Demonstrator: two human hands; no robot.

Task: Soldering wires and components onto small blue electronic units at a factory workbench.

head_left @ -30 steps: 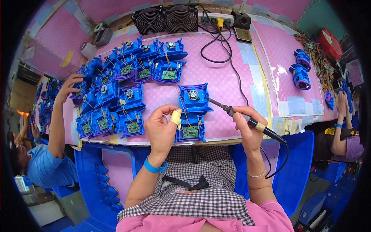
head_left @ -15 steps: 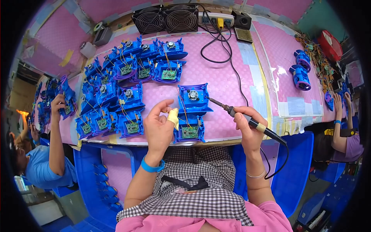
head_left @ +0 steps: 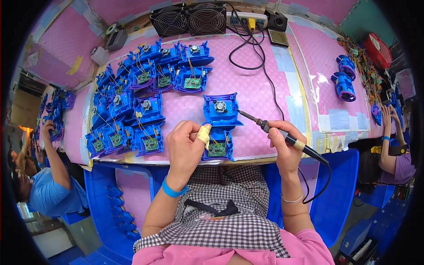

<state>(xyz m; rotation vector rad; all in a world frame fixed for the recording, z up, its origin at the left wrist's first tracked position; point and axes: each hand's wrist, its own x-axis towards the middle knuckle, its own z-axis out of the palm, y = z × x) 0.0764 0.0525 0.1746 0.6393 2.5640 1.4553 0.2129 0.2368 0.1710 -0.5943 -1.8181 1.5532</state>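
In front of me lies an opened blue plastic housing, its upper half (head_left: 220, 115) holding a round speaker (head_left: 220, 106) and its lower half a green circuit board (head_left: 217, 149). My left hand (head_left: 184, 143) is closed in a pinch at the housing's left edge, on thin wires that lead to the board; the fingers partly hide them. Yellow tape (head_left: 204, 134) wraps the thumb. My right hand (head_left: 286, 145) grips a soldering iron (head_left: 289, 139) by its dark handle. Its tip points left, near the right edge of the upper half.
Several similar opened blue housings (head_left: 148, 106) crowd the table to the left. Two fans (head_left: 206, 22) and a power strip (head_left: 260, 20) stand at the back, with a black cable (head_left: 274, 90) trailing down. Blue bins (head_left: 338, 194) sit below the table edge. Co-workers (head_left: 55, 187) sit at both sides.
My left hand has moved slightly right, and its fingers have closed from an open curl into a pinch on the wires. The soldering iron has barely moved. The left co-worker's hand has lowered.
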